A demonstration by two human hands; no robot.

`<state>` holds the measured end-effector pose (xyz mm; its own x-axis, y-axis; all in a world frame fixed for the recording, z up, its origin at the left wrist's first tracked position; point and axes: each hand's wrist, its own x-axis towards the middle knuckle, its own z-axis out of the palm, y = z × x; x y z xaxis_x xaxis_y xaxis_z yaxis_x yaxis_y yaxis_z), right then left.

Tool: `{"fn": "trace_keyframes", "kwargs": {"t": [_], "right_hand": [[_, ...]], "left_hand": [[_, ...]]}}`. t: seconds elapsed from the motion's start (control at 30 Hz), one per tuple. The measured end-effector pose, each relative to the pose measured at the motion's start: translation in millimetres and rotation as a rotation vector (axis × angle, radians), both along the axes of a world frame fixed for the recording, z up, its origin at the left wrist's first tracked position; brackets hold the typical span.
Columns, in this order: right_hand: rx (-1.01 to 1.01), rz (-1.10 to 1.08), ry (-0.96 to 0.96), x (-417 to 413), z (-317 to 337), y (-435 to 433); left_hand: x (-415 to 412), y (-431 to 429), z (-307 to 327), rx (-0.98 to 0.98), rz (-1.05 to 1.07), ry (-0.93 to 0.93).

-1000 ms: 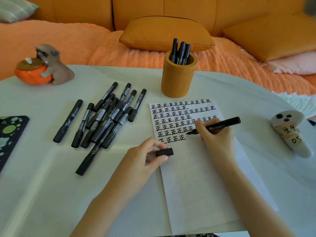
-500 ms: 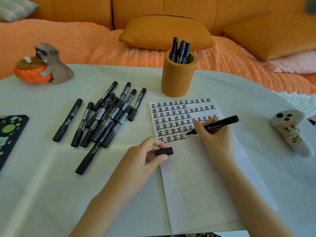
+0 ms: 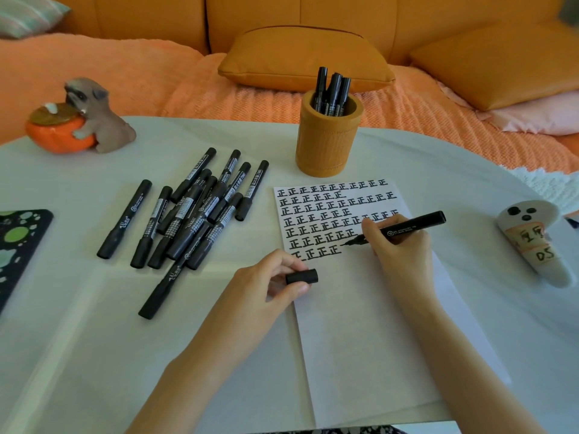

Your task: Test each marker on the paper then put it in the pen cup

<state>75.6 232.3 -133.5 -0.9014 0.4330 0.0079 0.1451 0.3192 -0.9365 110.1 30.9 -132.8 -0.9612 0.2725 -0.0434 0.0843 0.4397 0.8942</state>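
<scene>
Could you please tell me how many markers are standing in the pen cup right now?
3 show above the rim of the pen cup: a left marker, a middle marker and a right marker, bunched together; others may be hidden inside.

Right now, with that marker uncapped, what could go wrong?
The right hand holds the marker beside the written characters on the paper; it might smear them. The left hand merely pinches the cap, which could slip and roll. The stray marker by the left forearm might get nudged.
</scene>
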Motion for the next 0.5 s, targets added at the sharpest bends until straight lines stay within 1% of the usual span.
{"fn": "trace_keyframes", "kwargs": {"t": [0.5], "right_hand": [[0.075,0.019,-0.003,0.2,-0.9,0.2]], "left_hand": [[0.4,-0.3,1.6,-0.004,-0.008,0.007]]}}
